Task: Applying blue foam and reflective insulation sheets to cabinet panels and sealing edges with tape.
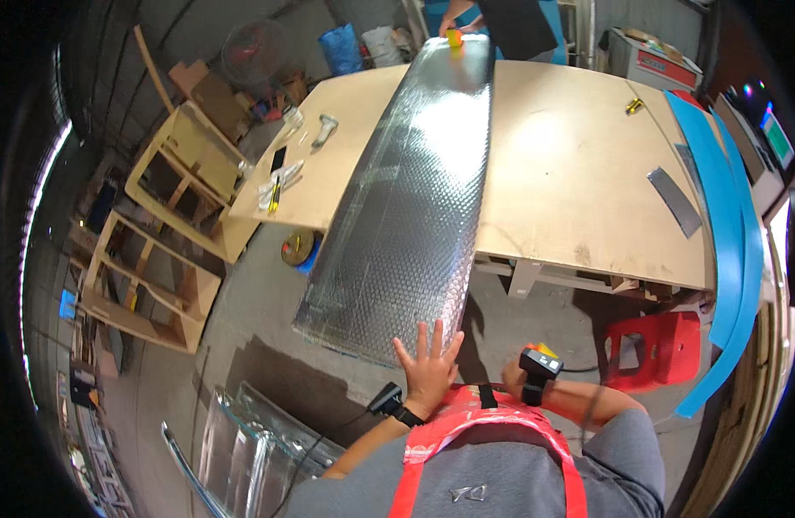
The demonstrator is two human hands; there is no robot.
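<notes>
A long silver bubble-foil sheet lies lengthwise over the wooden table, its near end reaching past the table's front edge toward me. My left hand is open with fingers spread, the fingertips on the near right corner of the foil. Close to my body on the right, my right hand is curled and partly hidden behind a black box strapped to its wrist. Just past that box shows a small yellow-and-orange tool, which this hand appears to grip; its kind is unclear. At the far end, a co-worker's hand holds a yellow tool on the foil.
On the wooden table lie a phone, gloves, a yellow-handled cutter and a dark strip. Blue sheets curve along the right. A red stool stands front right; foil pieces lie lower left; wooden frames stand left.
</notes>
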